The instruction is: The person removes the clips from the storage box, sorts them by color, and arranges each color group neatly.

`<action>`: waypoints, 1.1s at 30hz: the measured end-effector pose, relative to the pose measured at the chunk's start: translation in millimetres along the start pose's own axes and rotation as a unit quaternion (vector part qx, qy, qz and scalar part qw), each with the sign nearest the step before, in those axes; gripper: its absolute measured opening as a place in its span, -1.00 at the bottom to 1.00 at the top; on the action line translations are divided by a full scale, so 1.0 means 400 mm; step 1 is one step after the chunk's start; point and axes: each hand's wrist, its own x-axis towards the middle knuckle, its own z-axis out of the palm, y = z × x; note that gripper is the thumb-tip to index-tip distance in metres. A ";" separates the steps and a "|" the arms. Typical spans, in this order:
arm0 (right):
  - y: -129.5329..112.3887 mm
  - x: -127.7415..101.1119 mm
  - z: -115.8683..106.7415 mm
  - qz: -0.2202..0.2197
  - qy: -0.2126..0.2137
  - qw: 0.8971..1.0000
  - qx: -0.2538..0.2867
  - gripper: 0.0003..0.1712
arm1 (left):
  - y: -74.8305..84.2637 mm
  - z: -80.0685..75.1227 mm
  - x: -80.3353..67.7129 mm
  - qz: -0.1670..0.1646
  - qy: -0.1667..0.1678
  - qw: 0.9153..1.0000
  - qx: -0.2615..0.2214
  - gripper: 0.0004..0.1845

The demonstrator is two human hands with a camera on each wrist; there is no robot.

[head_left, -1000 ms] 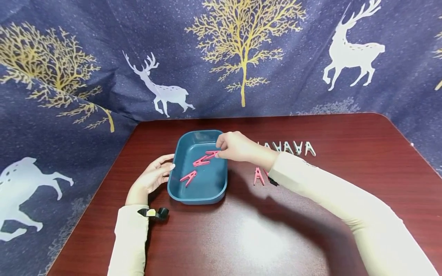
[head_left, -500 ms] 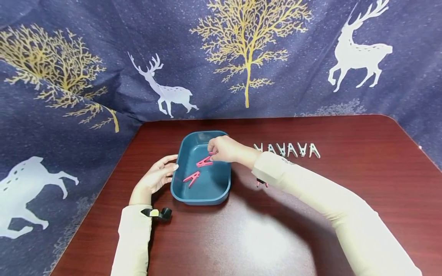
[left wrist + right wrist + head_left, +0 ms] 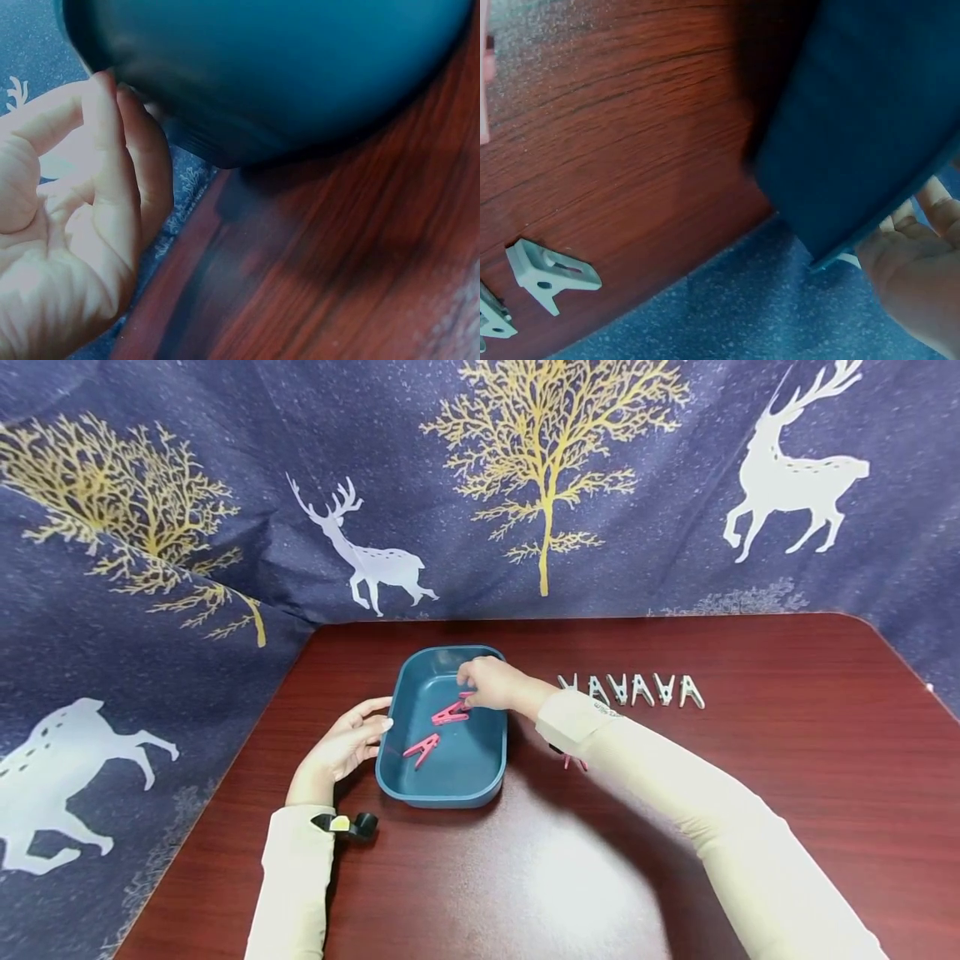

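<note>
A teal tray [image 3: 480, 768] sits on the dark red table [image 3: 570, 877]. Two pink clothespins [image 3: 450, 713] [image 3: 422, 748] lie inside it. My right hand [image 3: 489, 683] hovers over the tray's far right part, its curled fingers pinching a third pink clothespin [image 3: 467, 696] just above the tray floor. My left hand [image 3: 347, 743] rests against the tray's left wall with relaxed fingers [image 3: 112, 165] touching the tray's [image 3: 285, 67] rim. In the right wrist view only the tray's outer wall [image 3: 870, 112] and part of the right hand [image 3: 922, 277] show.
A row of several white clothespins [image 3: 632, 689] [image 3: 551, 274] lies on the table right of the tray. One more pink clothespin [image 3: 574, 762] peeks out under my right sleeve. A dark blue cloth with deer and trees [image 3: 225, 527] surrounds the table.
My right hand has moved left, further over the tray, still pinching the pink clothespin. The left hand stays at the tray's side.
</note>
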 end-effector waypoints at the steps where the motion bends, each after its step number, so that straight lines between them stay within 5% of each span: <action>1: 0.001 0.004 0.003 0.003 -0.003 1.000 -0.005 -0.56 | 0.003 0.002 -0.002 0.000 -0.002 1.000 0.000 -0.52; 15: 0.005 0.045 0.036 0.053 -0.040 0.992 -0.103 -0.50 | -0.025 -0.016 0.014 0.010 -0.006 1.000 0.009 -0.56; 26: 0.008 0.065 0.063 0.077 -0.037 0.979 -0.183 -0.82 | -0.028 -0.022 0.022 0.010 -0.005 1.000 0.017 -0.54; 33: 0.004 0.066 0.066 0.076 -0.037 0.978 -0.193 -0.80 | -0.024 -0.018 0.015 0.010 -0.004 1.000 0.010 -0.57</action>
